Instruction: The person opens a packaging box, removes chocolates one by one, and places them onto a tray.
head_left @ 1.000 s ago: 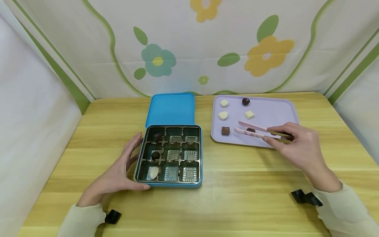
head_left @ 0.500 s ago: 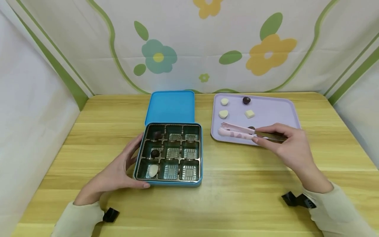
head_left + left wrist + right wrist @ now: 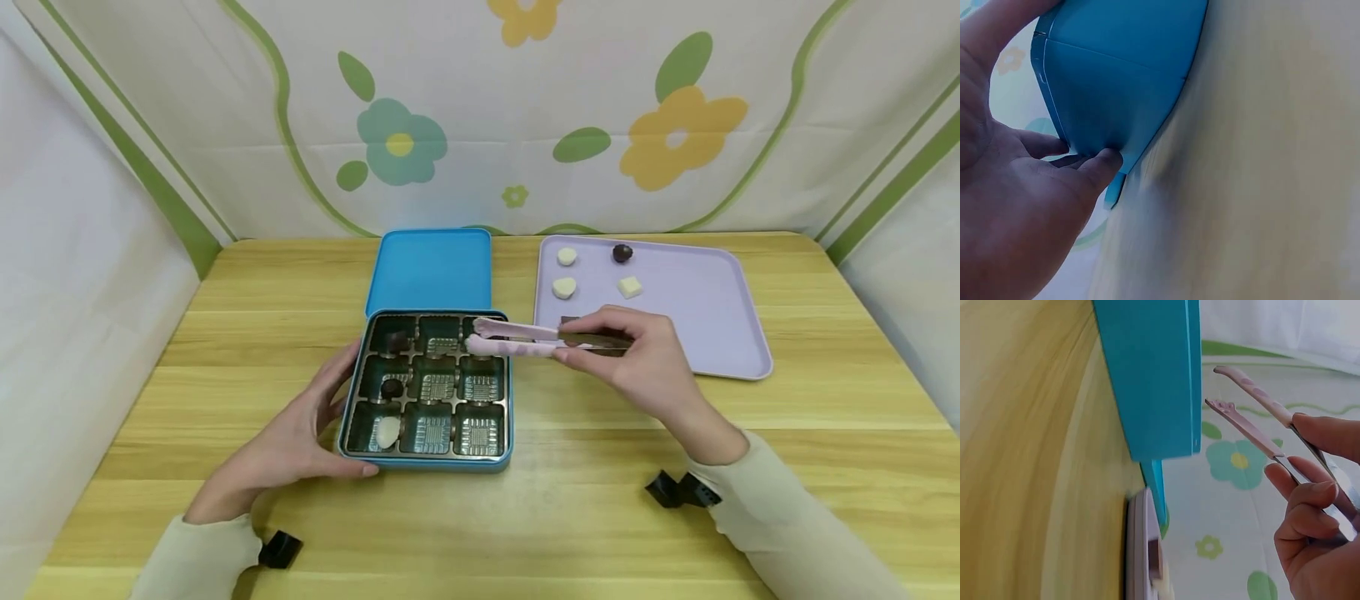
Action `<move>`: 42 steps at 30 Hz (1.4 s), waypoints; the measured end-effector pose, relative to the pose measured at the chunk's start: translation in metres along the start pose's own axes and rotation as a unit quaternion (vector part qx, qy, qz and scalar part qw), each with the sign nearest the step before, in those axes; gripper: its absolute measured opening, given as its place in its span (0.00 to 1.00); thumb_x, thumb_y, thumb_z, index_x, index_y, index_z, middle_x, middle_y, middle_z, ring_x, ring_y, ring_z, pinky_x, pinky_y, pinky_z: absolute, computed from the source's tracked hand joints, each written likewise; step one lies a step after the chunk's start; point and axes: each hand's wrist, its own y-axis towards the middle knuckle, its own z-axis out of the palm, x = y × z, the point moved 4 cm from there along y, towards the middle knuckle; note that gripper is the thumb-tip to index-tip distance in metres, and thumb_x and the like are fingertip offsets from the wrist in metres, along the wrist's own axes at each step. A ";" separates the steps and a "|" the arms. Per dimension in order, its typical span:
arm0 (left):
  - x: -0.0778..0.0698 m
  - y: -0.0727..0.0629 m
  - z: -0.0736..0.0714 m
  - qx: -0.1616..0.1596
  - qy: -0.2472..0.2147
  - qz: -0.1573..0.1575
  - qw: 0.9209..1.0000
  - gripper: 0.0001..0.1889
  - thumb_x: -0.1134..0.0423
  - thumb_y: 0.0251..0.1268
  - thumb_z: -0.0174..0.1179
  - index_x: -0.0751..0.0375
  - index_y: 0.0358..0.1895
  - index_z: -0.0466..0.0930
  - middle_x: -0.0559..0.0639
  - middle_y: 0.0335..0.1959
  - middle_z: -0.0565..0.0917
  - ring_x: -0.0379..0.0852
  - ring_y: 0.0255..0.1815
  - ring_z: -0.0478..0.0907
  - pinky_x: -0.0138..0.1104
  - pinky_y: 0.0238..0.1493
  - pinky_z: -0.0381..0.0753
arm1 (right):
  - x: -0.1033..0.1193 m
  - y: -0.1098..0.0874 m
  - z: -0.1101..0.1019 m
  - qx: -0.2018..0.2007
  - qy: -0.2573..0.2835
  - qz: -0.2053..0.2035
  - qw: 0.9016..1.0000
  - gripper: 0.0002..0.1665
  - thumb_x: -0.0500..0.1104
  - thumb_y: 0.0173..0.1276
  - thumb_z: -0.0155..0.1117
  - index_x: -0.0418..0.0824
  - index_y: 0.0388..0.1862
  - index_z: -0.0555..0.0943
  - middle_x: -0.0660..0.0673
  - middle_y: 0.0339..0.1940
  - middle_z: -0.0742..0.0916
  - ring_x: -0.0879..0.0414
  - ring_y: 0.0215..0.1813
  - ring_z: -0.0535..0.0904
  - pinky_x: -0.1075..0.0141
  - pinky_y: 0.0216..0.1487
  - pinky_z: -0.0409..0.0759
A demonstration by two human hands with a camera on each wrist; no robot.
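My left hand (image 3: 288, 442) holds the left side of a blue tin (image 3: 512, 417), thumb along its front edge and fingers at its left wall. Inside is a divided insert; its left column carries a dark piece (image 3: 397, 342) at the back, a dark ball (image 3: 392, 388) in the middle and a white drop-shaped piece (image 3: 387, 432) in front. My right hand (image 3: 645, 358) pinches pink paw-tipped tongs (image 3: 517, 330) whose ends overlap the tin's back right compartment. In the right wrist view, those tongs (image 3: 1247, 428) stand higher than the tin, tips apart, nothing between them.
A lilac tray (image 3: 727, 350) at the right bears white pieces (image 3: 564, 288), a white square (image 3: 630, 287), a dark ridged ball (image 3: 622, 252) and a brown square (image 3: 567, 319) partly hidden by my right hand. Behind the tin lies its blue lid (image 3: 431, 267). A flowered cloth (image 3: 480, 100) hangs behind.
My right hand has carried the tongs leftward from over the tray to the tin's right edge. The left hand has kept its hold on the tin.
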 end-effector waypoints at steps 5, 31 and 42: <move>-0.001 0.001 0.000 0.004 -0.009 0.009 1.000 0.73 0.74 0.46 0.85 0.46 0.91 0.40 0.54 0.90 0.44 0.69 0.87 0.46 0.17 0.75 0.61 | 0.014 0.014 0.020 0.017 0.011 -0.032 0.999 0.13 0.39 0.63 0.84 0.45 0.46 0.94 0.45 0.44 0.94 0.58 0.42 0.91 0.69 0.44 0.89; -0.001 -0.001 0.007 -0.004 -0.003 0.003 1.000 0.72 0.71 0.47 0.85 0.45 0.91 0.41 0.54 0.91 0.44 0.66 0.87 0.46 0.17 0.75 0.60 | 0.102 0.097 0.124 0.228 -0.259 -0.084 0.935 0.16 0.31 0.62 0.68 0.46 0.17 0.81 0.55 0.17 0.71 0.59 0.27 0.62 0.69 0.29 0.62; -0.001 -0.001 0.007 -0.005 -0.006 0.012 1.000 0.71 0.72 0.48 0.85 0.48 0.91 0.43 0.55 0.90 0.47 0.50 0.87 0.52 0.18 0.76 0.61 | 0.108 0.096 0.136 0.235 -0.316 -0.113 0.912 0.25 0.29 0.60 0.65 0.48 0.14 0.63 0.54 0.20 0.58 0.57 0.28 0.55 0.67 0.29 0.52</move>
